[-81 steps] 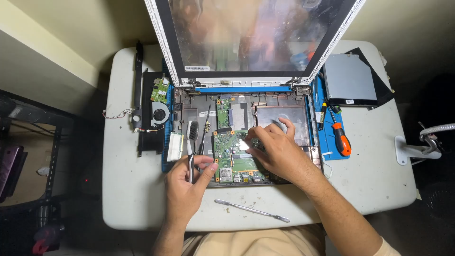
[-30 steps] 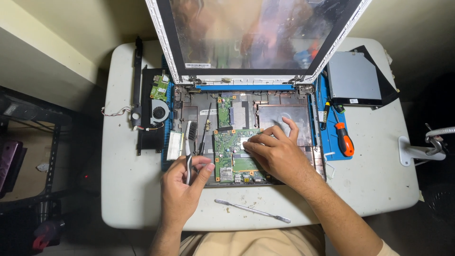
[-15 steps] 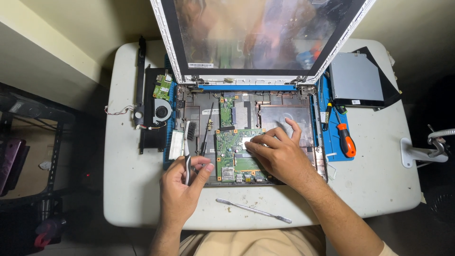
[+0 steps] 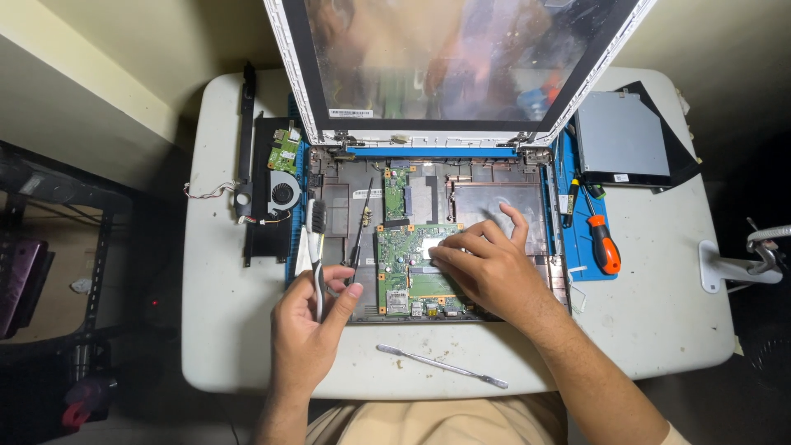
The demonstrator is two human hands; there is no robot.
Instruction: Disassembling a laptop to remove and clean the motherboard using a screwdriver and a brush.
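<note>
Hands over an opened laptop base, centre of the frame.

From the head view we see our left hand pinching tweezers and a thin dark tool, kept ready at the chassis edge, while our right hand lies spread, fingertips pressing the green motherboard to steady it.

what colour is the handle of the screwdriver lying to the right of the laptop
Orange with a black collar; the screwdriver lies on the blue mat, clearest in the head view.
</note>
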